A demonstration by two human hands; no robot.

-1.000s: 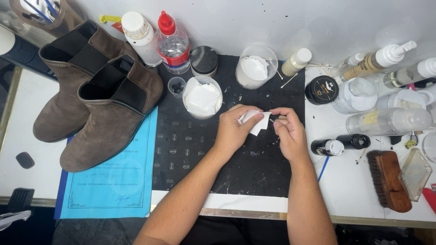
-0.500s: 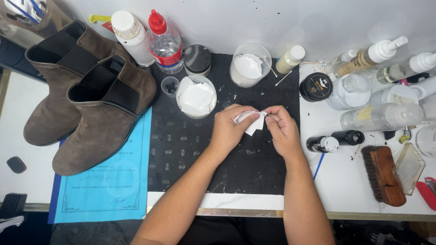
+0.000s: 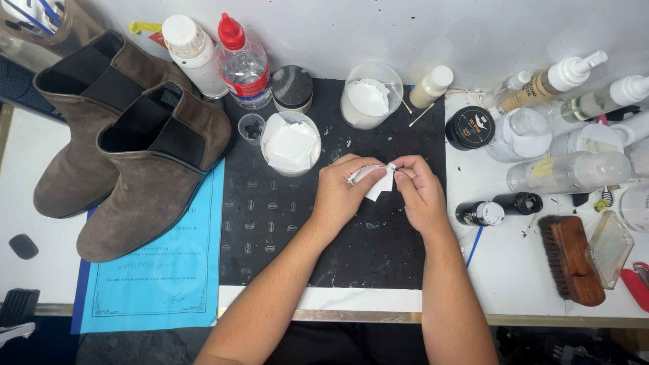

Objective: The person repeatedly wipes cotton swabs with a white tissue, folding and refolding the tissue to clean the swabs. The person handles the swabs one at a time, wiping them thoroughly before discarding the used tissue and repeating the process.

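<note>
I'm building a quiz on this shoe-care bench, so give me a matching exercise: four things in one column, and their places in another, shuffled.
Things:
1. white pad
2. brown suede boots
3. wooden brush
4. red-capped bottle

Places:
A. lying on the white table at the far right
B. pinched between the left hand and right hand over the black mat
C. standing at the back, just left of a dark-lidded jar
D. at the left, partly on a blue sheet

Pairs: 1-B, 2-D, 3-A, 4-C
</note>
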